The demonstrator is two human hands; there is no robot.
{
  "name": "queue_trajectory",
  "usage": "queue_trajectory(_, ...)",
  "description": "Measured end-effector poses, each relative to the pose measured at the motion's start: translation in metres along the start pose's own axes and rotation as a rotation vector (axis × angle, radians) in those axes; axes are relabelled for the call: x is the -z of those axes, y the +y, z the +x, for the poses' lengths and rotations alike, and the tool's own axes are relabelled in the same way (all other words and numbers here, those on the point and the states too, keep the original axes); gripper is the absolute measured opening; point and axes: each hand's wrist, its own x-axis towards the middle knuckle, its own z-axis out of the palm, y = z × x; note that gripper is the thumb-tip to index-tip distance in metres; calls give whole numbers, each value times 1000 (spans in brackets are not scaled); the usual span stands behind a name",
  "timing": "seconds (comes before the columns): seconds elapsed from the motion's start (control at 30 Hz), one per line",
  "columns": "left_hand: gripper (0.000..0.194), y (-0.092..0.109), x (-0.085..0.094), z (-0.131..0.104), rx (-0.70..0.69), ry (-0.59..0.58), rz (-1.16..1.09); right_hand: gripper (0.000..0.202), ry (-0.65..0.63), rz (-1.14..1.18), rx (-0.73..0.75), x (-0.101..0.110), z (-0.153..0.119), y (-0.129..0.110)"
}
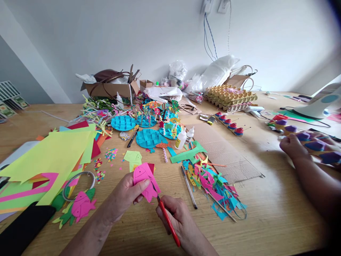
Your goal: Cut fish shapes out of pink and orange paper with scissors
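Observation:
A pink paper piece (144, 176) with a fish drawn on it is pinched between the thumb and fingers of my left hand (130, 190). My right hand (177, 215) grips red-handled scissors (168, 222), whose blades meet the pink paper at its lower right edge. Just behind the paper lies a light green piece (132, 156) with a fish outline. Cut pink and green fish (81, 204) lie at the left near a roll of tape (93, 181). Colourful paper scraps (210, 181) and a pen (189, 186) are right of my hands.
Coloured sheets (50, 145) cover the left side, with a black object (26, 227) in front. Blue discs (150, 138) and glue bottles (180, 139) stand mid-table, beside cardboard (223, 153). Another person's hands (294, 147) hold a painted egg-carton strip (314, 145) at the right.

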Motion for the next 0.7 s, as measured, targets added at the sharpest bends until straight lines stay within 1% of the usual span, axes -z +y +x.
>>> queue_trajectory(0.1, 29, 0, 0, 1, -21, 17, 9, 40, 2, 20, -14, -1, 1, 0)
queue_trajectory(0.37, 30, 1, -2, 0, -13, 1, -14, 37, 5, 16, 8, -2, 2, 0)
queue_trajectory(0.7, 30, -5, 1, 2, -28, -23, -30, 34, 17, -22, 35, -2, 2, 2)
